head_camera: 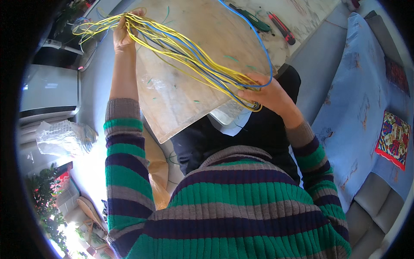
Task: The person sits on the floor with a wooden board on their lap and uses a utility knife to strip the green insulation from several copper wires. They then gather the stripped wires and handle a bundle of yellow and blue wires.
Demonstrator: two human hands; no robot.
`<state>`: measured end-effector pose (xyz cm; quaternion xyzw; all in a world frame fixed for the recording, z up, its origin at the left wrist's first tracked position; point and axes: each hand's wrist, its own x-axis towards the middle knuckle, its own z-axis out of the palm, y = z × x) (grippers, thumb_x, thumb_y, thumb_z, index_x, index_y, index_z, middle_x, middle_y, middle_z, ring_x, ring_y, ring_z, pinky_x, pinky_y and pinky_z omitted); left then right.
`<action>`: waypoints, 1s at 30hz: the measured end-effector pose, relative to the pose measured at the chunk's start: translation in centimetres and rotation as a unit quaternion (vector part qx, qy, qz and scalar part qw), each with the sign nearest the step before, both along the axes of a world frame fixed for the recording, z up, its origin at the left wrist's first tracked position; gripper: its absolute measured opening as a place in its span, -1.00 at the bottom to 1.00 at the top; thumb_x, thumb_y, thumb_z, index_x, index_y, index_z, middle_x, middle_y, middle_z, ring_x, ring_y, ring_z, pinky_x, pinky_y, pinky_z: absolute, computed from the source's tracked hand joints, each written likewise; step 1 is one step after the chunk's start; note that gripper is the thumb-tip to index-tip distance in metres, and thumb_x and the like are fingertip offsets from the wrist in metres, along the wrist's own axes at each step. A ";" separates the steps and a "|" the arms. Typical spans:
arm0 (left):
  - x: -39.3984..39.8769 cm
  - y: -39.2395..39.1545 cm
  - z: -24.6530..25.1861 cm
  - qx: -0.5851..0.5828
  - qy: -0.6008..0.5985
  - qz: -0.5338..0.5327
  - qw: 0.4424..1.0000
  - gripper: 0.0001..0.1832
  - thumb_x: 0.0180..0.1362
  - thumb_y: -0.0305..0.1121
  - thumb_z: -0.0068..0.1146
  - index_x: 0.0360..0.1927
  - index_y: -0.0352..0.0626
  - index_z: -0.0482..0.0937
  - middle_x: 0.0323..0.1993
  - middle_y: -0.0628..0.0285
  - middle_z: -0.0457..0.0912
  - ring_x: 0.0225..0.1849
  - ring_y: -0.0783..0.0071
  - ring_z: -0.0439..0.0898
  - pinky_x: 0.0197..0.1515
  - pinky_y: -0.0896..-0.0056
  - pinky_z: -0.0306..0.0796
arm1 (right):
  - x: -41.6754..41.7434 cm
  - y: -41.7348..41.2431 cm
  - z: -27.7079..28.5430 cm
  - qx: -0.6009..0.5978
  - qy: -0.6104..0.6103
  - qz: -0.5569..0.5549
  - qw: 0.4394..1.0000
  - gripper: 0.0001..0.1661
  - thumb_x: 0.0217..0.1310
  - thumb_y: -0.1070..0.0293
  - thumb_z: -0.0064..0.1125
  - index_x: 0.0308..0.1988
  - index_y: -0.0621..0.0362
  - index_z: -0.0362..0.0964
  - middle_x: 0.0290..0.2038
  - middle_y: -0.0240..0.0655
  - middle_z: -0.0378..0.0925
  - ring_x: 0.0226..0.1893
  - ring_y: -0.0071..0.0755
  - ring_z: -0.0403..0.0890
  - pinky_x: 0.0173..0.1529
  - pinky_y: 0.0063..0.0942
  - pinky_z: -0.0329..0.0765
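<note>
A long looped bundle of yellow and blue insulated wires [190,53] is stretched at a slant above a worn wooden board [181,94]. At its far left end, my left hand [124,34] is closed around the bundle, with loose loops sticking out beyond the fingers. My right hand [266,92] grips the looped near end between thumb and fingers, at the board's right corner. One blue wire [263,48] arcs up from my right hand and runs out over the top edge of the view.
Green-handled pliers [255,22] and a red and black utility knife [280,27] lie beyond the board on a marble-patterned surface. Green wire scraps dot the board. A metal tray [226,113] shows beneath its near edge. A sofa with a blue cover [349,106] stands at the right.
</note>
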<state>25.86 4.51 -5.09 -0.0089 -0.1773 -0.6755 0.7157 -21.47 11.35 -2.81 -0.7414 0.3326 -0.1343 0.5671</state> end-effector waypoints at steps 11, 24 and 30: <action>1.4 -4.2 -2.9 0.160 -0.109 -0.049 0.980 -0.66 0.27 -0.36 -0.28 -0.23 -0.56 0.37 -0.31 -0.14 0.50 -0.12 -0.07 0.48 0.06 -0.11 0.39 | 0.2 0.6 1.3 0.281 -0.122 -0.017 0.952 -0.34 0.05 0.27 0.23 0.10 0.35 0.21 -0.29 -0.37 0.48 -0.37 -0.65 0.48 -0.33 -0.68 0.43; 0.3 0.4 -1.0 0.406 -0.582 0.177 0.682 -0.66 0.20 -0.20 -0.04 -0.09 -0.25 0.40 -0.21 0.10 0.53 -0.24 0.32 0.57 -0.15 0.21 0.55 | -0.4 2.4 -2.6 0.145 -0.089 -0.081 0.982 -0.53 0.19 0.32 0.08 0.08 0.19 0.27 -0.16 -0.37 0.46 -0.18 -0.58 0.46 -0.16 -0.56 0.45; -8.2 10.8 0.3 0.302 -0.649 0.300 0.630 -0.55 0.20 -0.28 -0.04 0.08 -0.36 0.27 -0.07 0.08 0.42 -0.11 0.36 0.49 -0.10 0.38 0.49 | -0.1 2.6 -1.8 0.236 -0.111 -0.162 0.952 -0.63 0.28 0.28 -0.07 0.04 0.17 0.33 -0.29 -0.43 0.45 -0.29 -0.62 0.45 -0.26 -0.67 0.41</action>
